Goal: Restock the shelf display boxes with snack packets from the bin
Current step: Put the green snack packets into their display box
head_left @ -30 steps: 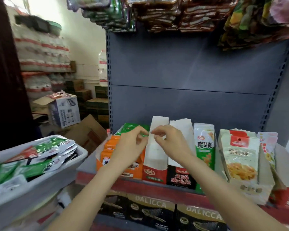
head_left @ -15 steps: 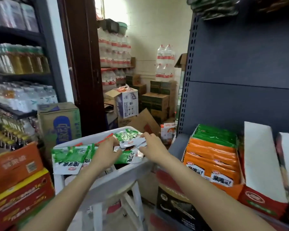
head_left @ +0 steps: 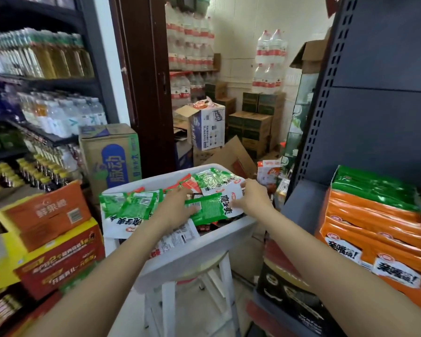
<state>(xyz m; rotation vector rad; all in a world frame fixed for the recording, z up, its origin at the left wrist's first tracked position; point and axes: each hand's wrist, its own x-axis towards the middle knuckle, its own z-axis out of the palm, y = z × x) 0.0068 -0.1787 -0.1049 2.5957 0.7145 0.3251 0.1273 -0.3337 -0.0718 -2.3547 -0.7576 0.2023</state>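
A white plastic bin (head_left: 192, 254) stands on a white stool and holds several green and white snack packets. Both my hands are inside it. My left hand (head_left: 174, 207) lies on a green packet (head_left: 209, 207) with its fingers spread over the packet's left end. My right hand (head_left: 249, 197) pinches the right, white end of the same green packet. To the right, an orange display box (head_left: 377, 242) on the grey shelf holds orange packets in front and green ones behind.
Cardboard cartons (head_left: 51, 215) are stacked at the lower left under drink shelves (head_left: 41, 76). A blue and green carton (head_left: 112, 159) stands behind the bin. The grey shelf upright (head_left: 319, 105) rises to the right. Boxes and water bottles fill the back room.
My view and both hands swung left from the shelf display boxes to the bin. My hands then settled onto a green packet in the bin.
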